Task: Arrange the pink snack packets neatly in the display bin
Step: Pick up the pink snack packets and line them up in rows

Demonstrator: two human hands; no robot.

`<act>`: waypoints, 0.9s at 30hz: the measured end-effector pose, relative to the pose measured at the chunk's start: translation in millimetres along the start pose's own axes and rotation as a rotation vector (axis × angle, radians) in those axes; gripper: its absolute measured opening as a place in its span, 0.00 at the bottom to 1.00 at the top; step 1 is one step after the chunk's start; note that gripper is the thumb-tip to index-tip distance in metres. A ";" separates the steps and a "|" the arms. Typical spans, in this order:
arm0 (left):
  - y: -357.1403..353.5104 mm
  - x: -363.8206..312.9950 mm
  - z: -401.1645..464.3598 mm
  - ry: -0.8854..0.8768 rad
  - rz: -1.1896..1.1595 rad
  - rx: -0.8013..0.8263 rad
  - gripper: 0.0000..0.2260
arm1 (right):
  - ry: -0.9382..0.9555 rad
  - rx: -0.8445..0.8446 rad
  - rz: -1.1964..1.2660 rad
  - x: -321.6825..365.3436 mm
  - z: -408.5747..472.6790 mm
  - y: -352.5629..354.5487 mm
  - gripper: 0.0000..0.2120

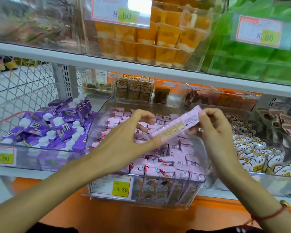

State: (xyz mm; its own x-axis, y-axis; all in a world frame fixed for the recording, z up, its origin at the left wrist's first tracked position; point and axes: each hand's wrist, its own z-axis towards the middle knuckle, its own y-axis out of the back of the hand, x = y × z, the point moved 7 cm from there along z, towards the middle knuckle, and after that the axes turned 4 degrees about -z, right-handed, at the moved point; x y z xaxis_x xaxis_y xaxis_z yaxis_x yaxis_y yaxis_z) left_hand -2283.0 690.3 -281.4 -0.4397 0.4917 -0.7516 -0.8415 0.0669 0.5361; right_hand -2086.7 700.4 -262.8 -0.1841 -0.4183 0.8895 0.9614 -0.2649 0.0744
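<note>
Both hands hold one pink packet (175, 122) up over the clear bin (194, 190): the right hand (213, 125) pinches its top end, the left hand (133, 133) props its bottom end. Lay it down flat, lined up beside the other packets (165, 165).

Both forearms are bare of sleeves; the right wrist wears a red string bracelet (269, 215) and a gold-coloured band (285, 203)
</note>
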 end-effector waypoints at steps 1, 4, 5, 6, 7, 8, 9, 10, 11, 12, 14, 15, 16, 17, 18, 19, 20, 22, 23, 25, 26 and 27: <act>-4.4 -2.0 -0.4 -0.012 -0.022 0.029 0.25 | -0.027 0.029 0.015 -2.8 -1.0 -4.6 0.05; -7.5 -2.9 0.7 -0.035 0.009 0.037 0.17 | -0.063 0.096 0.054 -5.1 -1.9 -14.4 0.05; -5.7 -1.1 2.0 -0.024 -0.023 0.016 0.15 | -0.067 0.116 0.038 -5.7 -1.8 -15.8 0.06; -3.4 0.7 3.6 0.001 -0.092 -0.007 0.12 | -0.057 0.130 -0.009 -6.2 -1.6 -16.0 0.06; -1.2 2.5 5.3 0.040 -0.177 -0.031 0.09 | -0.012 0.133 -0.104 -4.3 -1.4 -14.7 0.06; 1.1 5.4 6.8 0.093 -0.255 -0.059 0.06 | 0.072 0.129 -0.232 0.7 -1.8 -13.3 0.07; 2.5 8.7 8.0 0.152 -0.318 -0.085 0.06 | 0.185 0.132 -0.357 8.2 -4.2 -13.6 0.10; 2.0 11.1 8.1 0.211 -0.376 -0.098 0.09 | 0.304 0.155 -0.454 16.1 -8.4 -16.5 0.15; 0.7 13.2 7.9 0.255 -0.429 -0.101 0.11 | 0.411 0.205 -0.532 22.4 -14.0 -22.0 0.20; -0.7 13.3 7.5 0.281 -0.464 -0.100 0.12 | 0.496 0.269 -0.616 25.8 -19.9 -29.2 0.24; -2.4 13.6 6.4 0.305 -0.498 -0.096 0.11 | 0.605 0.376 -0.805 26.5 -30.6 -43.6 0.30; -2.8 13.3 5.7 0.303 -0.498 -0.091 0.10 | 0.645 0.406 -0.878 26.0 -34.3 -49.2 0.29; -3.1 12.6 6.2 0.288 -0.470 -0.082 0.09 | 0.680 0.416 -0.921 26.5 -36.4 -52.9 0.27; -3.1 12.1 6.6 0.269 -0.428 -0.072 0.11 | 0.704 0.411 -0.936 27.6 -37.6 -54.1 0.24; -3.2 12.2 7.1 0.262 -0.402 -0.063 0.14 | 0.707 0.398 -0.930 28.4 -37.3 -53.1 0.21; -2.5 13.9 7.7 0.268 -0.407 -0.063 0.19 | 0.685 0.381 -0.905 28.8 -35.7 -50.5 0.19; -1.4 15.9 7.7 0.276 -0.420 -0.070 0.23 | 0.634 0.356 -0.853 28.2 -32.1 -45.9 0.17; 1.3 16.2 7.7 0.210 -0.332 -0.087 0.20 | 0.449 0.302 -0.650 21.9 -20.4 -33.7 0.15; 2.2 15.4 7.1 0.151 -0.228 -0.084 0.16 | 0.342 0.276 -0.529 15.8 -14.1 -27.2 0.16; -0.3 13.9 4.5 0.059 0.004 -0.022 0.10 | 0.187 0.230 -0.418 2.4 -4.2 -17.7 0.24; -4.2 15.0 3.5 0.036 0.113 0.040 0.10 | 0.142 0.221 -0.421 -3.1 -1.2 -15.1 0.29; -9.2 16.9 1.9 0.012 0.219 0.111 0.11 | 0.115 0.216 -0.421 -6.5 0.1 -13.9 0.33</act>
State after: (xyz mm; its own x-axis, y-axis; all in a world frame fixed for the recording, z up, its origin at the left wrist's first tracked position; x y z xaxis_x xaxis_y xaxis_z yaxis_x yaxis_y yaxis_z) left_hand -2282.1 699.6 -298.2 -0.6120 0.4944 -0.6173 -0.6865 0.0555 0.7250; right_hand -2098.9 707.0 -269.6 -0.5761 -0.4103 0.7070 0.8166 -0.2504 0.5201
